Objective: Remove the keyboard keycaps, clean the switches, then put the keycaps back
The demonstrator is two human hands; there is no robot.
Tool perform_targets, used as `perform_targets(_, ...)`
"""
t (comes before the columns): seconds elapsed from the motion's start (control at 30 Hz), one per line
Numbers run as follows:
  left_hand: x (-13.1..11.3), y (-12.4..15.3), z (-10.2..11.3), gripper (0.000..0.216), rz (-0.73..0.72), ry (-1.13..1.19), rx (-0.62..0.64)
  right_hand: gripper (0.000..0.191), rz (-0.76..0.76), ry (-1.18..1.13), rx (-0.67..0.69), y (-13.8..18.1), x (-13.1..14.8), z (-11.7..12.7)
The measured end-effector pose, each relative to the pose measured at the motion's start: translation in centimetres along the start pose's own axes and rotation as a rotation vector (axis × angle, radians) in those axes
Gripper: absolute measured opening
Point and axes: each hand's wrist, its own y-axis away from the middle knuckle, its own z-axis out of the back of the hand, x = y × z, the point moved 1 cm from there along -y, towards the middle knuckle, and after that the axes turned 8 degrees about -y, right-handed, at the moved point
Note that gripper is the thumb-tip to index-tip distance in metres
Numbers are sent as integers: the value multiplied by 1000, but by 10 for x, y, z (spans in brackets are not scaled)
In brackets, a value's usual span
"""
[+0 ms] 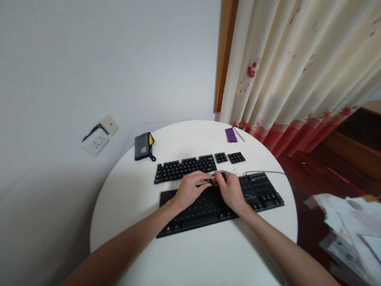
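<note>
On the white table (125, 198), the black keyboard (213, 203) is stretching beneath both hands, its left part showing many bare key seats, while a block of loose keycaps (178, 171) is sitting just beyond it. Over the keyboard's far edge, the right hand (232, 190) is gripping what is looking like a dark-handled wire tool (224, 175), and the left hand (190, 188) is pinching a small black piece (209, 181), probably a keycap; we're seemingly watching single-cap handling here, and the next move is calling for a steady pinch and fine fingertip control.
</note>
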Motion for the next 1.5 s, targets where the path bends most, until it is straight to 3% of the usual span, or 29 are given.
perform_targets(0.2,-5,-1,-1,12,13,30,-38,32,235,51,-75,1,14,3)
perform_targets(0.43,-6,-1,2,12,3,-25,-122,24,292,180,49,4,7,-2)
perform_targets(0.6,-1,-3,3,14,59,-24,-121,38,369,267,167,5,4,-1)
perform_targets(0.83,4,-2,2,17,155,79,-95,41,362,398,281,7,10,5)
perform_targets(0.93,5,-2,2,22,152,108,-86,31,351,471,278,3,11,11)
perform_targets(1.1,7,-3,5,19,184,57,-152,11,263,678,198,-28,8,37)
perform_targets(1.23,7,-4,8,29,180,8,-159,10,105,917,214,-62,-1,61)
perform_targets(1.5,10,-1,7,38,184,30,-157,11,62,980,252,-80,-16,62)
